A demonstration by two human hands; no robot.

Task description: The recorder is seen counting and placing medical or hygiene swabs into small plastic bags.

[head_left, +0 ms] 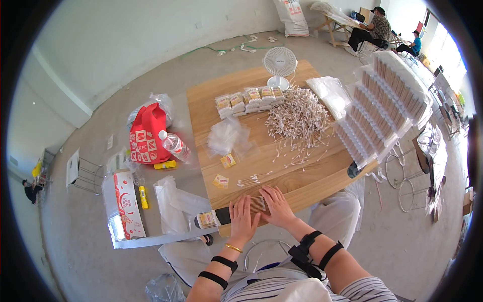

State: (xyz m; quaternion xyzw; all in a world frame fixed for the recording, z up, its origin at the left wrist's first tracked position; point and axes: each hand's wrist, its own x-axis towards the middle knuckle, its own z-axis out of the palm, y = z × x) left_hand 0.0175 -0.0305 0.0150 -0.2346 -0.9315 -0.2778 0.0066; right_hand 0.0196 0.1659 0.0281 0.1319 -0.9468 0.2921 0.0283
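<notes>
At the table's near edge, my left hand (pixel 242 220) lies with stretched fingers and thumb apart on a row of cotton swabs (pixel 257 204). Across from it my right hand (pixel 275 205), fingers also extended, rests at the row's other end. The swabs show between the two hands; the parts under my fingers are hidden. Left of my left hand is a black strip (pixel 223 216), with a clear packet of swabs (pixel 207 219) bearing a yellow label at its end. A few loose swabs (pixel 254 178) and yellow label cards (pixel 228 160) lie just beyond.
On the wooden table (pixel 241 83) are a swab heap (pixel 297 118), filled packets (pixel 246 100), clear bags (pixel 226 136) and a white fan (pixel 280 63). A tray of swab rows (pixel 377 108) stands right. Left sit a red bag (pixel 151 126), bottle (pixel 173 143) and box (pixel 128 204).
</notes>
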